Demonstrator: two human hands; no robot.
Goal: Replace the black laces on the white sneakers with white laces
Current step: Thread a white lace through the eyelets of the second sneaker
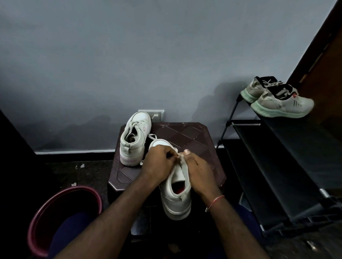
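Far sneaker [134, 138] on stool [195, 136]: white laces in, looks done. Near sneaker [175, 199] at stool's front edge: left hand [159, 164] and right hand [199, 173] both pinch white lace [181, 158] near upper eyelets. Lacing judged nearly finished; no black laces in sight.

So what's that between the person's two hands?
In the head view, a bit of white lace, pinched by the left hand, over the near sneaker, whose upper edge the right hand grips.

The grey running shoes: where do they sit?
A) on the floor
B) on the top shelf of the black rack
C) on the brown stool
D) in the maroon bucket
B: the grey running shoes rest side by side on the black rack, on its top shelf.
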